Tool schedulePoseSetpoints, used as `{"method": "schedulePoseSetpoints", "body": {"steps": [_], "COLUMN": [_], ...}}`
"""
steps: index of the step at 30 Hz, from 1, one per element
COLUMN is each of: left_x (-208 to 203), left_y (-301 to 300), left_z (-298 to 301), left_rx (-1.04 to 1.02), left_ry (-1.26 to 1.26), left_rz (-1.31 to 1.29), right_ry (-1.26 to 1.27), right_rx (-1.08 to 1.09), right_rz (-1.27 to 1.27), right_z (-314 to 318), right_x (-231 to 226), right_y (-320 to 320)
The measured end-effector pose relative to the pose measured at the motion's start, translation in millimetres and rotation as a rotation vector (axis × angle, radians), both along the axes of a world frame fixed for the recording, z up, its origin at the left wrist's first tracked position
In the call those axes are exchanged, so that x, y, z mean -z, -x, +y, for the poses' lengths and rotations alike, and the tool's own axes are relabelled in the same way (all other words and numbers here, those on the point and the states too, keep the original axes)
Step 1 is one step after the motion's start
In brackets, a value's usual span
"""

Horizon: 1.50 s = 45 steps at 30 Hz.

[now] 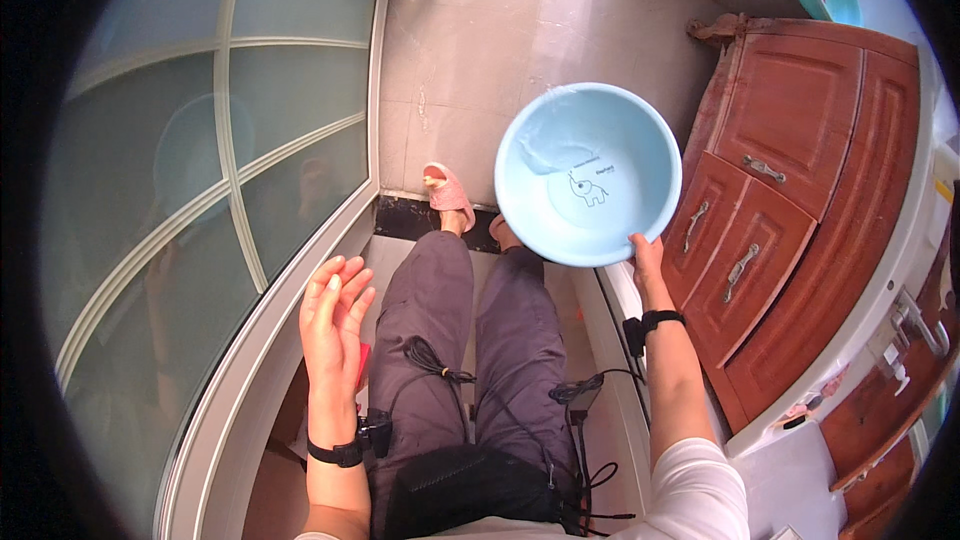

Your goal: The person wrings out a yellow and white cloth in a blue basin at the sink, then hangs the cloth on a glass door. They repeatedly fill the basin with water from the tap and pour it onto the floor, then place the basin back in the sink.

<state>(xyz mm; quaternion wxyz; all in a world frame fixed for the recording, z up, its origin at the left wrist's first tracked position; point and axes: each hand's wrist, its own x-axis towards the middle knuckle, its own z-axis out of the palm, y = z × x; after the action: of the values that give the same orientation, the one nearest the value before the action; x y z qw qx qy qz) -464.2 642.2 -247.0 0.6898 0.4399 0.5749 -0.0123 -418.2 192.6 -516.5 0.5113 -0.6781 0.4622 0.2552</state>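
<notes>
**Basin Held Over Tiled Floor**

While the right hand [648,258] grasps the near rim of a light blue basin [588,172], the basin sits just beyond the fingertips, tilted, above the grey tiled floor [470,30]. The left hand [333,318] is released, fingers spread, holding nothing; a glass door [200,170] with a pale frame stands just left of its fingers. Right of the gripping fingers is a red-brown wooden cabinet [800,190] with metal handles. A pink slipper [448,195] rests on the floor beyond both hands.

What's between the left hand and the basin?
Head view: the person's own legs in grey trousers and a pink slipper lie between the empty left hand and the light blue basin, held by the right hand.
</notes>
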Motion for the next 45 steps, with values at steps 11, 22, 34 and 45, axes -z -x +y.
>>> {"method": "schedulePoseSetpoints", "body": {"steps": [11, 22, 34, 45], "left_x": [-8, -6, -8, -10], "left_y": [-10, -13, -13, 3], "left_z": [8, 9, 6, 12], "left_rx": [0.003, 0.007, -0.011, -0.091], "left_ry": [0.054, 0.044, 0.082, 0.088], "left_rz": [-0.065, -0.042, -0.059, -0.101], "right_ry": [0.611, 0.170, -0.289, -0.005], "right_rx": [-0.483, -0.330, 0.061, -0.196], "right_rz": [-0.134, -0.106, -0.081, -0.171], "right_z": [19, 64, 82, 23], "right_x": [-31, 31, -23, -53], "right_y": [-42, -63, -44, -40]}}
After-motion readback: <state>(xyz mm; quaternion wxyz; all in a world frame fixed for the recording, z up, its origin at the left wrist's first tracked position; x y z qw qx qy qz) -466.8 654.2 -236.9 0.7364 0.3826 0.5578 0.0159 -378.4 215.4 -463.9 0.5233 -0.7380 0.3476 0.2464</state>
